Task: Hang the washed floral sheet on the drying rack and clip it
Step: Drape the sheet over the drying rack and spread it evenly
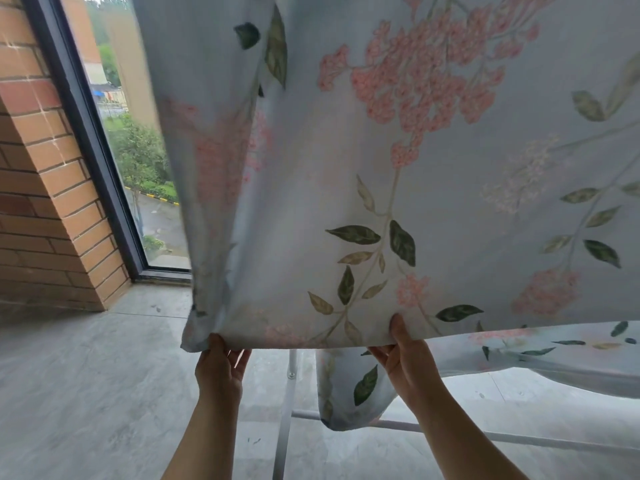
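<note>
The pale blue floral sheet [381, 168], printed with pink blossoms and green leaves, hangs down from above and fills most of the view. My left hand [220, 367] pinches its lower hem near the left corner, thumb on the front. My right hand [405, 358] pinches the same hem further right, thumb on the near side and fingers behind. Both hands lift the hem toward me. Below it, the grey metal legs and bars of the drying rack [289, 410] show, with another part of the sheet [349, 386] drooping behind. The rack's top is hidden by the cloth. No clips are visible.
A brick wall [45, 188] stands at the left, beside a tall dark-framed window [114, 140] that looks out on trees and a road. The floor [86, 393] is grey stone tile.
</note>
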`<state>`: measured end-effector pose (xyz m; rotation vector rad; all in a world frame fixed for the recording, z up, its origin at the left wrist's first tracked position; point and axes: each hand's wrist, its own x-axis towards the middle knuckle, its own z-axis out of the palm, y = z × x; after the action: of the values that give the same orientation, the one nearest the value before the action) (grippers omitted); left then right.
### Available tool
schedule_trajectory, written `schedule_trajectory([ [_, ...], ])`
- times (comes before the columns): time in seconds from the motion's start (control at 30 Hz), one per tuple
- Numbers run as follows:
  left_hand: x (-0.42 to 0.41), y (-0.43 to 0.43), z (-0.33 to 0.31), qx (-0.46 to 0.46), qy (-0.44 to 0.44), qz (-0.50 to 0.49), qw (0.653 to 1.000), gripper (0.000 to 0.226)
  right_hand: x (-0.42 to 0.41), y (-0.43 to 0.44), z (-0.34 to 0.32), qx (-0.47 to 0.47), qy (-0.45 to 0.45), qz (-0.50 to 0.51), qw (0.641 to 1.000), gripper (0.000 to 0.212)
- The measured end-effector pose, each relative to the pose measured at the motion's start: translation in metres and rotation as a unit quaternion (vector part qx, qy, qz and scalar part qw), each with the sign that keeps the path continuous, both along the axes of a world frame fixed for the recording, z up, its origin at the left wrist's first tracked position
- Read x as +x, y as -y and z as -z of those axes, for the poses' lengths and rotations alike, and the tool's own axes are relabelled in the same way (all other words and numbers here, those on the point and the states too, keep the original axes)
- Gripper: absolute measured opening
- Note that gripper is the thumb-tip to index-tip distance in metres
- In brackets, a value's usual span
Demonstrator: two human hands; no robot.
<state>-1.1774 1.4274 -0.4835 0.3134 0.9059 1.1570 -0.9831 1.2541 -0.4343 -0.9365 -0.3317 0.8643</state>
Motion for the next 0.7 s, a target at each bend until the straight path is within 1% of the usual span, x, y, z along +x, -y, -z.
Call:
schedule_trajectory([
  [0.1,0.0,0.004,0.01,-0.005,-0.022,0.003,1.0,0.04,0.0,0.003,0.006,-0.018,0.01,0.004,1.0,0.035],
  [0.27,0.0,0.01,0.019,-0.024,-0.043,0.008,0.999,0.038,-0.002,0.011,0.016,-0.034,0.027,0.005,0.999,0.048],
  [0.37,0.001,0.013,0.024,-0.038,-0.066,0.01,0.997,0.04,-0.002,0.017,0.02,-0.048,0.037,0.011,0.998,0.051],
  [0.53,0.0,0.028,0.038,-0.07,-0.099,0.022,0.992,0.04,-0.003,0.03,0.03,-0.078,0.04,0.029,0.996,0.045],
  [0.7,0.001,0.038,0.034,-0.089,-0.081,0.036,0.992,0.039,-0.003,0.041,0.035,-0.091,0.04,0.028,0.995,0.038],
])
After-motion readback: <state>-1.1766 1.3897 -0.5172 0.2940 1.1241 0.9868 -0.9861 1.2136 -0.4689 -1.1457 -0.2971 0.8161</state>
